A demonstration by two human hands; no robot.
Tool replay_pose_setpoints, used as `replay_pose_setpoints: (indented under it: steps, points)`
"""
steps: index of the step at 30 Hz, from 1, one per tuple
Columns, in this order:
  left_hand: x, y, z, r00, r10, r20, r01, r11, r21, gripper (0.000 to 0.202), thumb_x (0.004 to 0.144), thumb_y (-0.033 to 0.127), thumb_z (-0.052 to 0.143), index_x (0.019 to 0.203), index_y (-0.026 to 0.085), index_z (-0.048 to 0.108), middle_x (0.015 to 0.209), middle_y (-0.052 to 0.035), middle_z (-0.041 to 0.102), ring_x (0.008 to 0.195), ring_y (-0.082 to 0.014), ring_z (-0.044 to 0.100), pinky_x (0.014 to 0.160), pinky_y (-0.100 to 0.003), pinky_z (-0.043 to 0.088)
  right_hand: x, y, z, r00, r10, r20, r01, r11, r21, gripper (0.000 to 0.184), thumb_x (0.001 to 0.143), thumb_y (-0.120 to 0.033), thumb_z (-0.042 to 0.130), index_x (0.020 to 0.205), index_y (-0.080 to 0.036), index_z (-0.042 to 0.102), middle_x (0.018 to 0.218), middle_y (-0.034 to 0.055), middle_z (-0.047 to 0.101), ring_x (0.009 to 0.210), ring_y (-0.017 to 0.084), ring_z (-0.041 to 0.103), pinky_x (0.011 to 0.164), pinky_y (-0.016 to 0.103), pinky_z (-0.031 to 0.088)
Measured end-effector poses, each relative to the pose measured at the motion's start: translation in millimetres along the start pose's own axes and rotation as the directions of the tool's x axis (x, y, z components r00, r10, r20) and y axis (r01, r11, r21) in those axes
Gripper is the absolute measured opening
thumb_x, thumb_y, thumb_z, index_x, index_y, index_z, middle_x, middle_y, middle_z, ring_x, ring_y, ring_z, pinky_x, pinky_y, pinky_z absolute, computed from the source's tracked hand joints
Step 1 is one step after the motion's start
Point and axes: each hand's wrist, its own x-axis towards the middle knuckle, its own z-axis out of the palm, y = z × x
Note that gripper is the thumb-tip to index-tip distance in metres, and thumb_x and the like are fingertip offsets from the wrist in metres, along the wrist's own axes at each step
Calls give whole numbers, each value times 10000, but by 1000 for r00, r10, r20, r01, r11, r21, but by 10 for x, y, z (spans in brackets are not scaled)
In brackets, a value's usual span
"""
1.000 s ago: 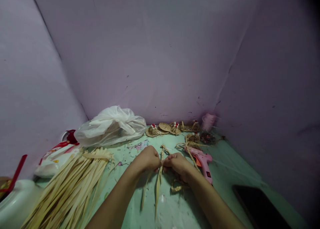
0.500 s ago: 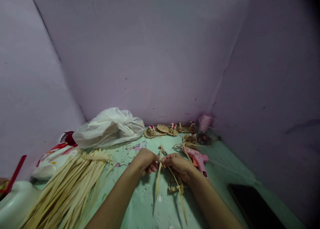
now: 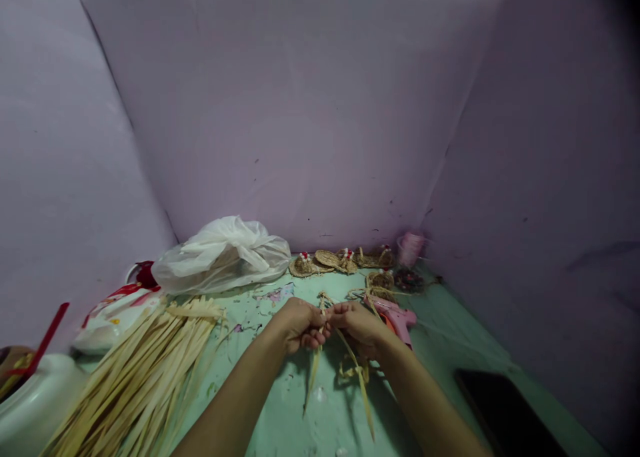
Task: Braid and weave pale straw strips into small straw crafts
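My left hand [image 3: 303, 324] and my right hand [image 3: 352, 322] meet over the middle of the table, both closed in a pinch. Between their fingertips is a thin braid [image 3: 323, 300] of pale dried leaf strips. Its worked end points away from me. Loose strip ends hang toward me: one long strip [image 3: 313, 380] below my left hand, another strip [image 3: 364, 394] below my right. A curled length of braid [image 3: 356, 370] lies under my right hand, partly hidden by it. Just beyond the right wrist rests a pink glue gun [image 3: 393, 316].
Left lies a bundle of dried strips [image 3: 135, 377], near a white container [image 3: 43, 390] and a knotted plastic bag [image 3: 225, 257]. Several small woven slippers [image 3: 325, 258] with beads line the back wall. A pink thread spool [image 3: 411, 247] stands at back right; a black phone [image 3: 505, 410] lies at right.
My left hand has moved right and slightly up, so its fingertips now touch those of my right hand on the braid. The camera has tilted up a little.
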Motion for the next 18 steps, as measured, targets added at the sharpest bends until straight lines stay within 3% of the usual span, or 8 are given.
replay_pose_setpoints:
  steps: [3, 7, 10, 14, 18]
  points:
    - [25, -30, 30, 996, -79, -41, 81, 996, 37, 148, 708, 78, 427, 585, 87, 508, 495, -24, 520, 354, -60, 456, 332, -152, 324, 2, 6, -5, 999, 25, -42, -32, 986, -163, 142, 572, -86, 466, 469, -136, 549, 421, -14, 520, 389, 61, 395, 426, 170, 307]
    - [76, -108, 65, 983, -106, -152, 127, 983, 133, 165, 660, 25, 401, 539, 111, 472, 382, 31, 414, 302, -58, 388, 340, -167, 297, 4, 20, 10, 988, 13, -155, -85, 882, -463, 96, 561, -96, 514, 535, -120, 603, 479, 2, 564, 448, 70, 441, 449, 168, 307]
    - [116, -151, 95, 968, -79, -238, 136, 962, 235, 159, 618, 41, 442, 481, 120, 460, 316, 25, 372, 281, -83, 367, 341, -193, 267, -24, 16, 42, 972, -77, -220, -97, 724, -682, 104, 554, -140, 547, 575, -124, 648, 512, 34, 600, 493, 103, 491, 445, 190, 283]
    - [178, -195, 109, 932, 36, -361, 135, 888, 439, 143, 567, 100, 532, 449, 130, 458, 271, 36, 311, 300, -89, 352, 368, -203, 224, -128, -56, 114, 942, -231, -244, -136, 404, -905, 208, 560, -122, 525, 677, -151, 695, 680, 104, 678, 623, 165, 587, 513, 221, 325]
    - [202, -255, 97, 952, 24, -304, 74, 949, 307, 178, 573, 148, 542, 426, 140, 441, 281, 39, 299, 320, -80, 344, 367, -199, 189, -255, -189, 229, 905, -271, -328, -252, 280, -926, 211, 586, -171, 539, 723, -162, 699, 751, 145, 685, 691, 221, 620, 550, 254, 350]
